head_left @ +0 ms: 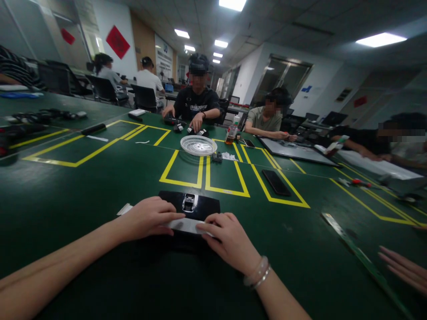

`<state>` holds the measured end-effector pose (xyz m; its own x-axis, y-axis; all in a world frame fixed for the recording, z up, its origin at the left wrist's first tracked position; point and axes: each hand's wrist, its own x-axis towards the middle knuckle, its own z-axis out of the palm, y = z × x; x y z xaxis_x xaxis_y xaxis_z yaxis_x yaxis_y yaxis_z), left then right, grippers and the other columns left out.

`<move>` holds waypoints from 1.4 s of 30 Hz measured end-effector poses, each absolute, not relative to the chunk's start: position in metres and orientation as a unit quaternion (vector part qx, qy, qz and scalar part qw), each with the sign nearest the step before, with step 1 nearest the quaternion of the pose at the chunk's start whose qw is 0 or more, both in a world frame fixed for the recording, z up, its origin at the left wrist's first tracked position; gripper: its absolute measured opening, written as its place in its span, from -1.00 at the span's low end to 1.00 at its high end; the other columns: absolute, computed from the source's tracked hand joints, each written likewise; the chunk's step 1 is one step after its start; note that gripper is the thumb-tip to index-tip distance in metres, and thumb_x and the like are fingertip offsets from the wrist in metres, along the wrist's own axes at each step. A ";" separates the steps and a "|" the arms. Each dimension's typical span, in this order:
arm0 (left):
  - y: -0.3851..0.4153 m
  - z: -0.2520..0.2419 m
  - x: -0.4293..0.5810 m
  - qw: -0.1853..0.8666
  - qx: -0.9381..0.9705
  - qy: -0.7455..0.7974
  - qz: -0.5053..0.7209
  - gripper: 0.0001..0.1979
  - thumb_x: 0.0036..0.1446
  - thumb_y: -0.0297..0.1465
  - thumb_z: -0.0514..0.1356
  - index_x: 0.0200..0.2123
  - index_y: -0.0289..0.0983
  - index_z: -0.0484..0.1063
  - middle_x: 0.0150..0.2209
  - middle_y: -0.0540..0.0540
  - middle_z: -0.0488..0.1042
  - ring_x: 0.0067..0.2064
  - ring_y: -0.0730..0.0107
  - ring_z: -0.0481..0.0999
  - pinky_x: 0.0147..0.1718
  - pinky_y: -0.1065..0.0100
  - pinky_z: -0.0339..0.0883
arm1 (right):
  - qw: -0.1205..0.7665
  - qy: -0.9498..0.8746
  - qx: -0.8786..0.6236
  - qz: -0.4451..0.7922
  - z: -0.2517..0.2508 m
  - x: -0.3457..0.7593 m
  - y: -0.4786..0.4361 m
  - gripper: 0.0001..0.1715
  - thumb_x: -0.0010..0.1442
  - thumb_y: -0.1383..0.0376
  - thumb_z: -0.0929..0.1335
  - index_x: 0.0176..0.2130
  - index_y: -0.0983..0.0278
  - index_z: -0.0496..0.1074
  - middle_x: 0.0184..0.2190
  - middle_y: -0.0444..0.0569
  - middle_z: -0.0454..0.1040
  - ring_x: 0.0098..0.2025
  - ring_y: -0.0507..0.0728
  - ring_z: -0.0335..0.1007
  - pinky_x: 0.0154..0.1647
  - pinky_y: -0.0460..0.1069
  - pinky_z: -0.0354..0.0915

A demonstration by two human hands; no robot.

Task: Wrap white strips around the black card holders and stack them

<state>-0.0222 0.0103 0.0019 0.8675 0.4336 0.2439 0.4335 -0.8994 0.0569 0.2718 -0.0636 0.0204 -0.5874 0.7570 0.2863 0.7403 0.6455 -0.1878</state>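
A flat black device (203,206) with a small metal-framed opening lies on the green table (100,186) right in front of me. Along its near edge runs a thin white strip (187,225). My left hand (147,218) pinches the strip's left part, fingers curled over it. My right hand (230,240), with bracelets at the wrist, presses its fingertips on the strip's right part. A small white piece (124,209) pokes out to the left of my left hand.
A black phone (276,182) lies in a yellow-taped box ahead right. A white fan grille (199,145) sits farther out, with small parts and a drink bottle (231,132) near it. Several people work across the table. Another person's fingers (403,268) reach in at right, beside a ruler (353,249).
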 end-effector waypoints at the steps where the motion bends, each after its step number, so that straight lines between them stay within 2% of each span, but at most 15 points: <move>1: 0.010 0.001 -0.021 0.001 0.969 0.218 0.118 -0.55 0.23 -0.35 0.30 0.18 -0.10 0.39 -0.05 -0.14 0.47 -0.15 0.17 0.48 -0.21 0.26 0.35 | 0.158 -0.893 -0.421 0.019 0.020 0.271 -0.064 -0.64 0.32 0.31 0.34 0.09 0.05 0.42 -0.06 -0.05 0.48 -0.10 0.11 0.37 -0.04 0.06 0.19; 5: 0.008 -0.004 -0.017 0.010 0.973 0.205 0.105 -0.64 0.26 -0.38 0.26 0.12 -0.07 0.43 -0.07 -0.12 0.45 -0.17 0.24 0.47 -0.20 0.31 0.33 | 0.115 -0.897 -0.426 0.004 0.020 0.267 -0.066 -0.66 0.32 0.31 0.34 0.06 0.02 0.45 -0.08 -0.08 0.46 -0.12 0.10 0.36 -0.03 0.05 0.20; 9: 0.005 -0.005 -0.013 0.005 0.969 0.220 0.116 -0.67 0.23 -0.35 0.30 0.06 -0.06 0.47 0.01 -0.14 0.41 -0.03 0.15 0.43 -0.01 0.20 0.31 | 0.111 -0.892 -0.438 0.008 0.021 0.263 -0.069 -0.69 0.29 0.25 0.38 0.03 0.02 0.47 -0.04 -0.04 0.45 -0.02 0.17 0.34 0.05 0.13 0.20; 11: 0.002 -0.005 -0.010 0.009 0.965 0.231 0.125 -0.54 0.16 -0.25 0.36 0.13 -0.08 0.43 0.16 -0.16 0.32 0.14 0.00 0.34 0.14 0.04 0.21 | 0.115 -0.891 -0.440 0.014 0.021 0.263 -0.070 -0.68 0.27 0.21 0.39 0.03 0.02 0.47 -0.02 -0.02 0.44 0.03 0.21 0.33 0.09 0.17 0.19; 13: -0.001 -0.005 -0.006 0.025 0.962 0.244 0.122 -0.27 0.08 -0.09 0.39 0.27 -0.14 0.29 0.31 -0.21 0.16 0.27 -0.12 0.19 0.25 -0.08 0.05 | 0.115 -0.891 -0.439 0.018 0.020 0.262 -0.070 -0.69 0.27 0.19 0.40 0.03 0.02 0.48 0.00 -0.02 0.44 0.03 0.22 0.32 0.10 0.19 0.18; 15: -0.002 -0.006 -0.002 0.051 0.961 0.253 0.104 -0.07 0.06 0.02 0.36 0.37 -0.21 0.11 0.36 -0.25 0.05 0.33 -0.12 0.10 0.30 -0.10 -0.08 | 0.116 -0.894 -0.433 0.017 0.019 0.263 -0.069 -0.70 0.27 0.19 0.40 0.02 0.03 0.48 0.01 -0.02 0.44 0.03 0.21 0.32 0.12 0.19 0.16; 16: -0.003 -0.006 -0.001 0.063 0.960 0.255 0.096 -0.04 0.07 0.04 0.34 0.39 -0.23 0.06 0.36 -0.25 0.04 0.34 -0.10 0.08 0.32 -0.10 -0.11 | 0.120 -0.895 -0.430 0.014 0.019 0.263 -0.069 -0.69 0.27 0.18 0.39 0.03 0.05 0.47 0.01 -0.02 0.45 0.03 0.21 0.32 0.12 0.19 0.16; 18: -0.003 -0.005 0.002 0.081 0.958 0.260 0.090 -0.05 0.08 0.03 0.33 0.40 -0.23 0.05 0.35 -0.23 0.09 0.34 -0.06 0.10 0.34 -0.08 -0.16 | 0.138 -0.896 -0.423 0.004 0.017 0.264 -0.067 -0.63 0.28 0.18 0.39 0.08 0.08 0.43 0.01 0.00 0.46 0.01 0.21 0.33 0.12 0.20 0.15; 21: -0.003 -0.001 0.005 0.091 0.954 0.266 0.104 -0.08 0.01 -0.02 0.38 0.35 -0.25 0.15 0.28 -0.22 0.22 0.29 -0.04 0.20 0.35 -0.07 -0.19 | 0.174 -0.894 -0.412 -0.016 0.016 0.265 -0.066 -0.64 0.30 0.24 0.37 0.09 0.14 0.42 -0.05 0.01 0.50 -0.04 0.20 0.36 0.08 0.18 0.17; 27: 0.001 0.011 -0.003 0.081 0.948 0.284 0.121 -0.10 -0.11 -0.10 0.43 0.28 -0.23 0.25 0.15 -0.18 0.39 0.19 0.00 0.33 0.36 -0.10 -0.30 | 0.237 -0.900 -0.361 -0.059 0.019 0.267 -0.067 -0.86 0.32 0.30 0.31 -0.18 0.23 0.48 -0.29 -0.05 0.53 -0.27 0.11 0.37 -0.15 0.05 0.20; 33: 0.034 0.018 -0.050 0.015 0.906 0.404 0.123 -0.24 -0.03 -0.03 0.35 0.21 -0.21 0.34 0.14 -0.17 0.40 0.19 0.01 0.32 0.34 -0.09 -0.31 | 0.204 -0.907 -0.352 -0.112 0.015 0.268 -0.067 -0.71 0.35 0.27 0.27 -0.42 0.24 0.39 -0.52 -0.14 0.41 -0.49 0.04 0.22 -0.41 0.01 0.01; 39: 0.071 0.009 -0.114 -0.034 0.823 0.559 0.098 -0.20 0.05 0.10 0.23 0.24 -0.26 0.32 0.14 -0.25 0.39 0.19 -0.09 0.31 0.29 -0.14 -0.25 | 0.184 -0.904 -0.370 -0.114 0.011 0.271 -0.067 -0.64 0.35 0.26 0.27 -0.49 0.24 0.32 -0.60 -0.17 0.35 -0.56 0.00 0.15 -0.44 -0.01 -0.08; 42: 0.080 0.010 -0.143 -0.043 0.778 0.623 0.076 -0.18 0.10 0.13 0.17 0.24 -0.34 0.32 0.10 -0.34 0.41 0.16 -0.13 0.33 0.24 -0.17 -0.14 | 0.172 -0.902 -0.382 -0.105 0.011 0.271 -0.067 -0.64 0.35 0.25 0.26 -0.49 0.24 0.32 -0.60 -0.17 0.35 -0.57 -0.01 0.16 -0.46 -0.02 -0.10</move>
